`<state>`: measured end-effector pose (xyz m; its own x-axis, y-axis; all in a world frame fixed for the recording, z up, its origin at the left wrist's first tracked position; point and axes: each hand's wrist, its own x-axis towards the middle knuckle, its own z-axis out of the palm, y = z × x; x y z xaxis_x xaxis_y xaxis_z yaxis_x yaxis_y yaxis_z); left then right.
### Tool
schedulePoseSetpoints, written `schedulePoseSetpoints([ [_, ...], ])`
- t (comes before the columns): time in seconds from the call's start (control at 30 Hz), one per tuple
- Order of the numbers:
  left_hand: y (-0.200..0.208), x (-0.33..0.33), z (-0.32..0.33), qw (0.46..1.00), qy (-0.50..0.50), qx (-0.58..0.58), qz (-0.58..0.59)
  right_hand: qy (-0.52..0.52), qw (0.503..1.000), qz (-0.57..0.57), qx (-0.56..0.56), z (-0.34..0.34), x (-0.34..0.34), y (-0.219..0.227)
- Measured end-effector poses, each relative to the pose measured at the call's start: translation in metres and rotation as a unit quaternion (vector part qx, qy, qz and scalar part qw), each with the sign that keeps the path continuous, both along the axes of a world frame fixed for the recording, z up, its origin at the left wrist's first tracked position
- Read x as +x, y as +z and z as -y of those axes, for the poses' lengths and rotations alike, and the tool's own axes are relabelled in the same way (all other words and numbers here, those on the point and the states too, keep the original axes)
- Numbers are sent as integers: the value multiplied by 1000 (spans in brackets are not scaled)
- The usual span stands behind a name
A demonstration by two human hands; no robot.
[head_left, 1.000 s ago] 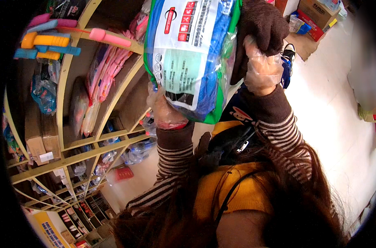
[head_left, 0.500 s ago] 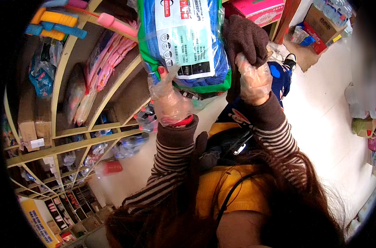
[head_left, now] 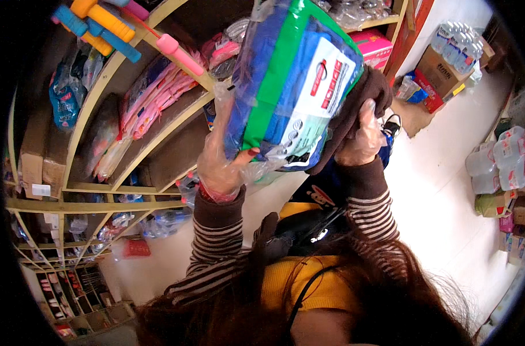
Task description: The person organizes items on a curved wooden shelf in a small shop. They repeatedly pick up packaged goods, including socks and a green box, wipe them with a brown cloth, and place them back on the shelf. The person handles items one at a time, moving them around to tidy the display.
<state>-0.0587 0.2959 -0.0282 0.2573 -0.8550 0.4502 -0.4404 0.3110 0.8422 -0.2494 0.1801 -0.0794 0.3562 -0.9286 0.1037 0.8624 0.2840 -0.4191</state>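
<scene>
Tilted up in front of me is a clear plastic package of blue cloth (head_left: pixel 274 75) with green trim and a white label. My left hand (head_left: pixel 223 164), in a thin clear plastic glove, grips its lower left corner, thumb on the front and fingers along the side. A dark brown cloth (head_left: pixel 360 95), like a towel, lies against the package's right side. Gloved the same way, my right hand (head_left: pixel 363 138) is closed on this cloth at the lower right; the package and cloth hide some of its fingers.
Wooden shelves (head_left: pixel 153 138) on the left hold pink packaged goods (head_left: pixel 150 109). Foam-handled pink, yellow and blue items (head_left: pixel 179 55) hang at upper left. Cartons (head_left: pixel 441 72) with bottles stand on the floor at upper right, and clear plastic jugs (head_left: pixel 507 155) sit along the right.
The package has turned clockwise and shows more of its left side. My left hand has shifted left and down, now spread round the corner. My right hand still holds the brown cloth, slightly lower.
</scene>
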Motion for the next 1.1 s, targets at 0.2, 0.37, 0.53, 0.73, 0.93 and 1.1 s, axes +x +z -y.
schedulePoseSetpoints([
  [0.2,25,-7,-1,996,24,-31,75,78,995,13,66,-16,12,-1],
  [0.37,46,-8,-8,981,9,-51,185,215,973,28,83,-13,13,-22],
  [0.53,46,-20,-9,977,61,-23,202,176,972,96,124,-13,26,-6],
  [0.73,25,-14,-7,993,33,101,49,167,968,113,147,-8,22,-9],
  [0.93,-2,-7,6,992,12,51,-112,142,980,101,100,7,23,-24],
  [1.1,-2,-9,6,987,140,36,-72,53,995,65,50,24,10,-11],
])
